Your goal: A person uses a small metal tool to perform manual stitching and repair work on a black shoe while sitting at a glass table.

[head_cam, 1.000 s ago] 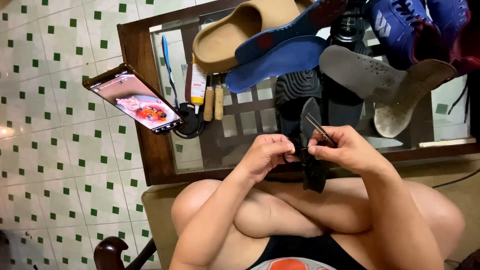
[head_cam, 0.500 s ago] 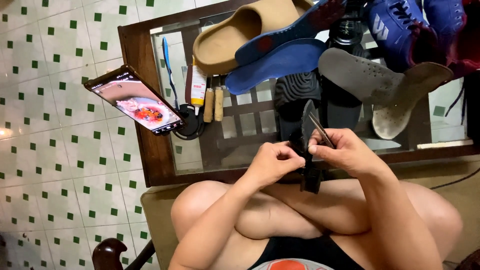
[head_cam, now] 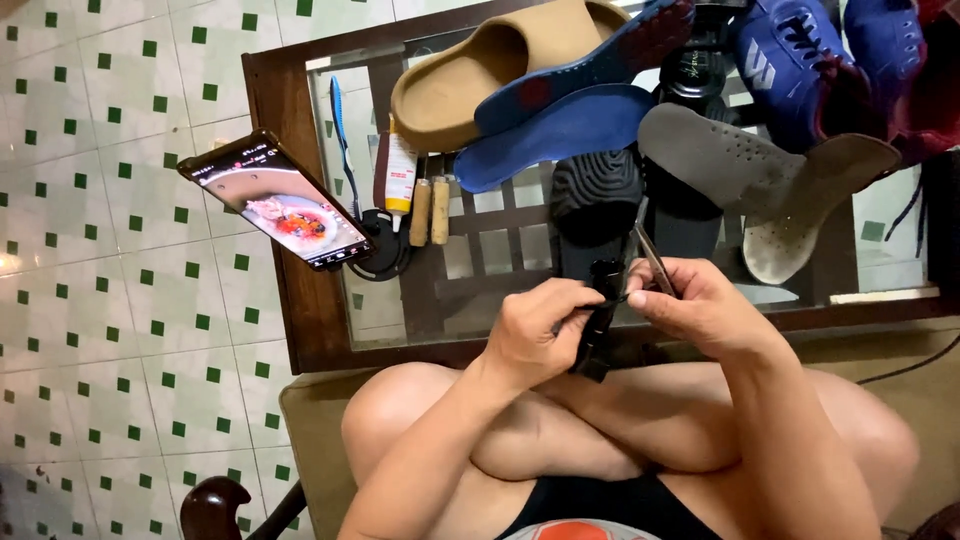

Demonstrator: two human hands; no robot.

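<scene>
My left hand [head_cam: 540, 325] pinches a narrow black strap piece [head_cam: 600, 320] that hangs down over my lap. My right hand [head_cam: 700, 305] grips the same black piece from the right and also holds thin metal scissors or tweezers [head_cam: 652, 255], their tips pointing up toward the table. Both hands meet just in front of the table's near edge, above my crossed bare legs.
A wooden glass-topped table [head_cam: 300, 300] carries a tan slide sandal [head_cam: 480, 75], blue insoles [head_cam: 560, 125], grey insoles [head_cam: 740, 165], a black sandal [head_cam: 595, 195], blue sneakers [head_cam: 790, 60], a glue bottle [head_cam: 400, 175] and a phone on a stand [head_cam: 280, 200]. Green-dotted tiled floor lies left.
My hands stay together on the black piece with only small finger movements. The view has shifted slightly.
</scene>
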